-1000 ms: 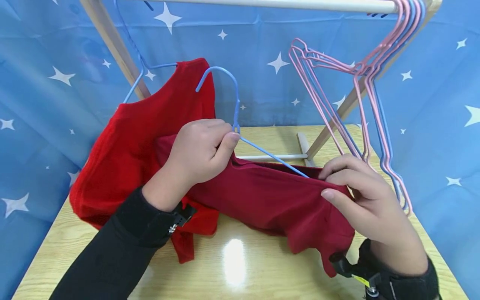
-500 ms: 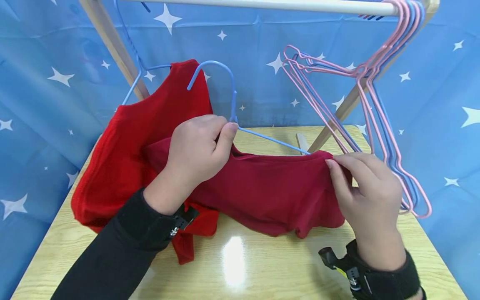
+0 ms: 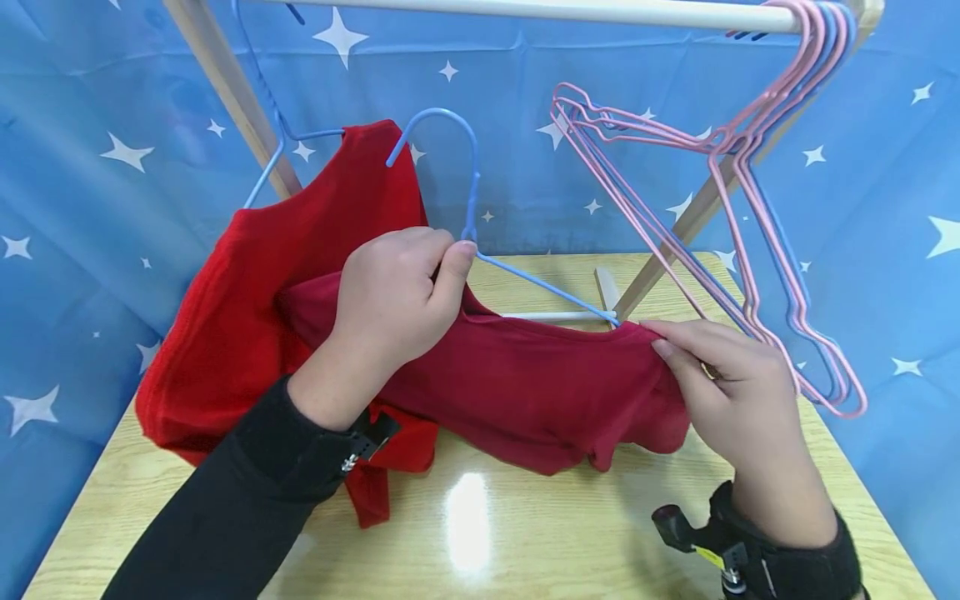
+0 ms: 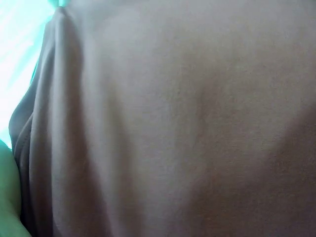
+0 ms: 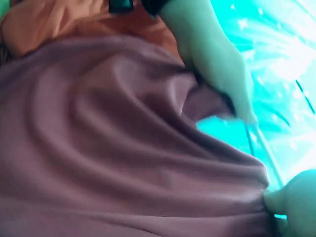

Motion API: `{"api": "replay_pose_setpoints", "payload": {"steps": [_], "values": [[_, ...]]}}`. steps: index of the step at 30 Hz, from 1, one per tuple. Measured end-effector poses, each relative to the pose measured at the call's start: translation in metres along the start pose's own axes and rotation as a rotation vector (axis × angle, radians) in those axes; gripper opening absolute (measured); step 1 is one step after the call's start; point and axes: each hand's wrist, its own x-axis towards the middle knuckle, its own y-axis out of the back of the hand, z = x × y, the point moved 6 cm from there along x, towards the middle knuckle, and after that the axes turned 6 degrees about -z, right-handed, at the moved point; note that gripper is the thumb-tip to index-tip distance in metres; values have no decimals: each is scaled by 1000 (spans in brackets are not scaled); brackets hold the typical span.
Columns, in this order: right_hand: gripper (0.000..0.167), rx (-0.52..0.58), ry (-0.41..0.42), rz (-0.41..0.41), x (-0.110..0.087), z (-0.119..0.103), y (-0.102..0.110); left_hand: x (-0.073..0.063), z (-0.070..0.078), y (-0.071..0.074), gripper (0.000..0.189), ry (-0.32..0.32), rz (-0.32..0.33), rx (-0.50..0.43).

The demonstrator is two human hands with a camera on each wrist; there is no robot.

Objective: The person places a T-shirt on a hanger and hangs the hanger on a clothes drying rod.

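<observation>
A blue wire hanger [image 3: 543, 288] is gripped at the base of its hook by my left hand [image 3: 401, 296], the thumb lying on top. From it hangs a dark red garment [image 3: 525, 383], and the hanger's right end goes under the cloth. My right hand [image 3: 738, 387] pinches the garment's edge at the right shoulder, just past that end. The garment's left part is mostly behind my left hand. Its cloth [image 4: 173, 123] fills the left wrist view. In the right wrist view, folds of the garment [image 5: 123, 148] lead to my right fingertips [image 5: 274, 200].
A bright red garment [image 3: 300, 242] hangs from another blue hanger [image 3: 270, 162] at the left. Several pink and blue hangers [image 3: 765, 200] hang at the right end of the white rail [image 3: 525, 10]. Below lies the wooden table [image 3: 420, 558]; a starred blue curtain [image 3: 510, 167] stands behind.
My right hand has risen, drawing the garment's edge over the hanger's right end; its fingers were at the opening before. My left hand has lifted the hanger slightly. The hanging hangers have swayed.
</observation>
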Motion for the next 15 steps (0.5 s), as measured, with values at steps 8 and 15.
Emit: {"api": "replay_pose_setpoints", "payload": {"steps": [8,15], "values": [[26,-5,-133,-55,1,-4,-8,2,8,-7,45,-42,-32,30],[18,-96,-161,-161,21,-26,-34,0,33,-20,43,-135,-83,63]]}}
